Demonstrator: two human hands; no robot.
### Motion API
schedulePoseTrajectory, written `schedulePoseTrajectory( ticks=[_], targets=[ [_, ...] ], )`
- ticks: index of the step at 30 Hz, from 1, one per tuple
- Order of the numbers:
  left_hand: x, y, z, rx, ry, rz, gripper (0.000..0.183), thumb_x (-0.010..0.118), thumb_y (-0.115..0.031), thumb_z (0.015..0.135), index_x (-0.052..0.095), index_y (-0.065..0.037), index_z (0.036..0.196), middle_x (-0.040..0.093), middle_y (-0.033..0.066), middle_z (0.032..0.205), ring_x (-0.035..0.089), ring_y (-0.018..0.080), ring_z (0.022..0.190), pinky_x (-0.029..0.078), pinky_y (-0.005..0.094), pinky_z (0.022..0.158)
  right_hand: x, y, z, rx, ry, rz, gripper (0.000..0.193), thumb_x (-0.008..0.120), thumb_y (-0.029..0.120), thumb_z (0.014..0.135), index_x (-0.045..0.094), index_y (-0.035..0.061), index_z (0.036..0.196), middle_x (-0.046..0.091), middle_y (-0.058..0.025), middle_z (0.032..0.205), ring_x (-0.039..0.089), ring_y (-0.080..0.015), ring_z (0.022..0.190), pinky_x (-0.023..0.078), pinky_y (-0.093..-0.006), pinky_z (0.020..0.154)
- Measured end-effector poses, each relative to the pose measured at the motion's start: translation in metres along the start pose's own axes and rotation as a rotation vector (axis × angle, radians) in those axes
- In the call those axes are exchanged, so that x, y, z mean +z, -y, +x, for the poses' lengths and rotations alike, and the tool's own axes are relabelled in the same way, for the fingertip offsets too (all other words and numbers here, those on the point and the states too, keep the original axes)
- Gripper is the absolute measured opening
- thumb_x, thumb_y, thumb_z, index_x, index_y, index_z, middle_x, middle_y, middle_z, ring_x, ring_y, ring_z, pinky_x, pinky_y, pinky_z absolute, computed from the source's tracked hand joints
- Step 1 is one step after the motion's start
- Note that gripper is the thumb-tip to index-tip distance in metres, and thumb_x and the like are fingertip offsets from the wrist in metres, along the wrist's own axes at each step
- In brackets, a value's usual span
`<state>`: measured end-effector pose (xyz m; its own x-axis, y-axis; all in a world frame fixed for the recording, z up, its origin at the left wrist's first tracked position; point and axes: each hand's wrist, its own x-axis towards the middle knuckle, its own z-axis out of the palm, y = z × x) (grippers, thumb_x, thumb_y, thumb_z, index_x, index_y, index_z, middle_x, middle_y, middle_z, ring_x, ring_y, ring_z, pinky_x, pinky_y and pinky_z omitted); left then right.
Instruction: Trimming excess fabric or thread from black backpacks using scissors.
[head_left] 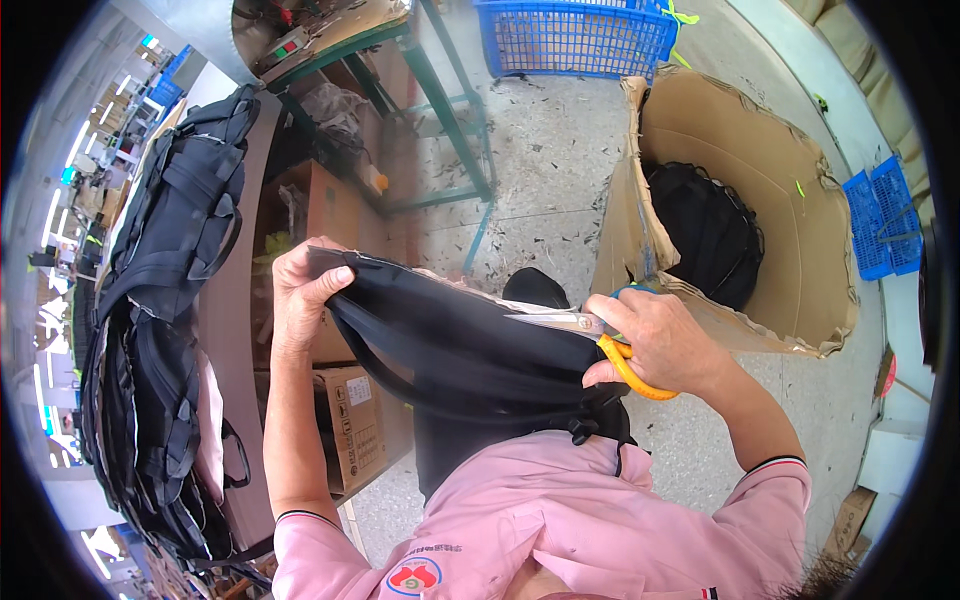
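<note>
My left hand (308, 295) pinches the upper left corner of a black sewn fabric piece (460, 345), thumb on top. The piece stretches across my lap, with a pale raw edge along its top and a black strap and plastic buckle hanging at its lower right. My right hand (660, 340) grips scissors (628, 370) with orange-yellow handles, fingers through the loops. The metal blades point left and lie along the pale edge of the fabric. Whether the blades are apart or together is hard to make out.
A long pile of black strapped fabric pieces (175, 220) lies on a table at left. An open cardboard box (790, 190) at right holds more black pieces. Ahead stand a blue plastic basket (580, 40) and a green-legged table (440, 110). Dark scraps litter the floor.
</note>
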<state>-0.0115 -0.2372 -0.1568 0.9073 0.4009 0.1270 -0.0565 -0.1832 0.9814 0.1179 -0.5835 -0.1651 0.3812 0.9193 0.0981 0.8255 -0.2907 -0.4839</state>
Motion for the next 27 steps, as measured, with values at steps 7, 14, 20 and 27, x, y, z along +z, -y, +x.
schedulePoseTrajectory(
  ticks=[7, 14, 20, 27],
  targets=[
    [-0.003, 0.003, -0.002, 0.001, 0.005, 0.009, 0.017, 0.075, -0.007, 0.068, 0.063, 0.000, 0.078, 0.060, 0.0013, 0.072, 0.053, 0.0101, 0.068, 0.040, 0.0222, 0.067, 0.002, 0.000, 0.001, -0.015, -0.022, -0.035, 0.061, 0.070, 0.052, 0.067, 0.052, 0.0058, 0.102, 0.051, -0.0111, 0.064, 0.056, -0.0287, 0.059, 0.044, -0.0356, 0.052],
    [-0.001, 0.003, -0.003, 0.007, 0.019, 0.020, 0.017, 0.075, -0.008, 0.067, 0.064, 0.000, 0.078, 0.059, 0.0008, 0.071, 0.052, 0.0097, 0.068, 0.040, 0.0220, 0.066, 0.004, 0.006, 0.016, -0.035, -0.102, -0.055, 0.066, 0.071, 0.056, 0.062, 0.052, 0.0065, 0.102, 0.050, -0.0110, 0.068, 0.054, -0.0306, 0.061, 0.043, -0.0370, 0.055],
    [-0.004, 0.007, -0.005, 0.001, 0.013, 0.004, 0.018, 0.075, -0.009, 0.067, 0.063, 0.000, 0.077, 0.058, 0.0002, 0.071, 0.051, 0.0093, 0.068, 0.039, 0.0221, 0.066, 0.011, 0.002, 0.015, -0.011, 0.026, -0.006, 0.056, 0.070, 0.050, 0.069, 0.051, 0.0074, 0.101, 0.053, -0.0135, 0.067, 0.057, -0.0305, 0.058, 0.045, -0.0369, 0.052],
    [0.003, 0.001, -0.008, 0.001, 0.021, -0.002, 0.017, 0.076, -0.007, 0.068, 0.062, 0.000, 0.075, 0.058, -0.0004, 0.070, 0.051, 0.0083, 0.066, 0.041, 0.0215, 0.063, 0.005, 0.010, 0.025, 0.003, -0.023, 0.020, 0.068, 0.073, 0.053, 0.061, 0.052, 0.0056, 0.104, 0.055, -0.0124, 0.078, 0.057, -0.0299, 0.069, 0.045, -0.0374, 0.060]
  ],
)
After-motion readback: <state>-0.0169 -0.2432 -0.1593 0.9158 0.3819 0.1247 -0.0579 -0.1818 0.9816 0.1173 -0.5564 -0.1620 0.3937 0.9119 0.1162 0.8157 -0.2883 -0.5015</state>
